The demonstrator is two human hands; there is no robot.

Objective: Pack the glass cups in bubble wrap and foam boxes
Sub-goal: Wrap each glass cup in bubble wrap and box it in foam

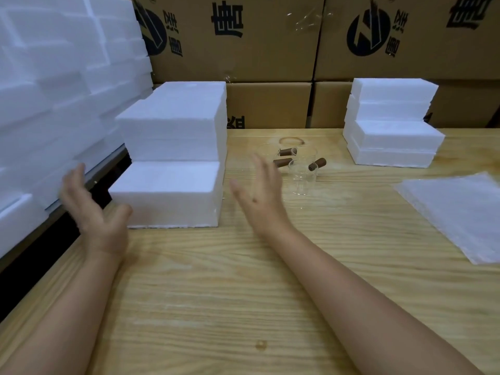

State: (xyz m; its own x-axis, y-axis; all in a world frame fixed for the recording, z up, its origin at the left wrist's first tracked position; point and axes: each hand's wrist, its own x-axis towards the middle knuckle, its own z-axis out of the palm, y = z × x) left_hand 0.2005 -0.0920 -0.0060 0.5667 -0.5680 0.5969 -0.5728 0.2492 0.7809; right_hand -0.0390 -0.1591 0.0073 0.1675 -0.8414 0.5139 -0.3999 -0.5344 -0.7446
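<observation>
Hands: left hand (pixel 89 209) and right hand (pixel 259 193) spread, empty; either side of front foam box (pixel 167 196), left of centre
Cups: glass cups (pixel 301 177) mid-frame, just beyond right hand
Wrap: bubble wrap (pixel 460 212) at right edge

Three glass cups (pixel 302 180) are standing on the desk (pixel 243 293), going by their three brown handles (pixel 317 164) (the clear walls are blurring together). One foam box (pixel 165 193) is sitting in front of a taller foam stack (pixel 176 123), whose layers are not separating clearly; a second foam stack (pixel 392 136) is showing four layers. One pile of bubble wrap (pixel 460 212) is lying at the right. At least five cardboard boxes (pixel 267 104) are lining the back.
</observation>
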